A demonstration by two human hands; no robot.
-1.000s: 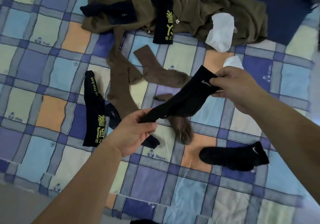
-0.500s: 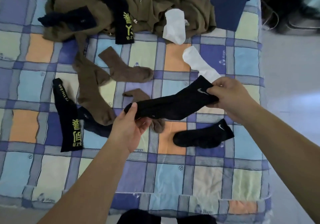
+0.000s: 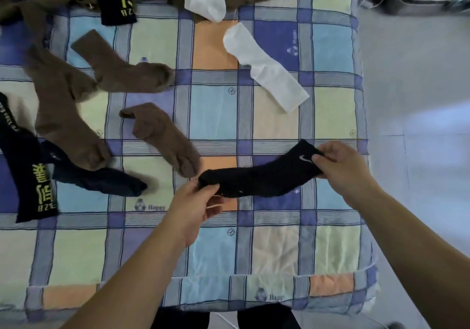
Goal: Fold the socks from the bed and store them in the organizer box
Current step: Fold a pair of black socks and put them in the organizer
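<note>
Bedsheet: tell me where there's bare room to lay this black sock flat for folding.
Bare checked sheet lies between the two forearms, from the black sock down to the bed's near edge. A smaller patch sits between the white sock and brown socks. The left side is crowded with brown, navy and lettered socks.

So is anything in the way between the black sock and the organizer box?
Cannot tell: no box shows in this view. Both hands, left and right, hold the black sock over the bed.

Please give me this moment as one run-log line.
left hand: pinches toe of black sock | right hand: pinches cuff | sock: stretched over bedsheet | organizer box: unseen
</note>
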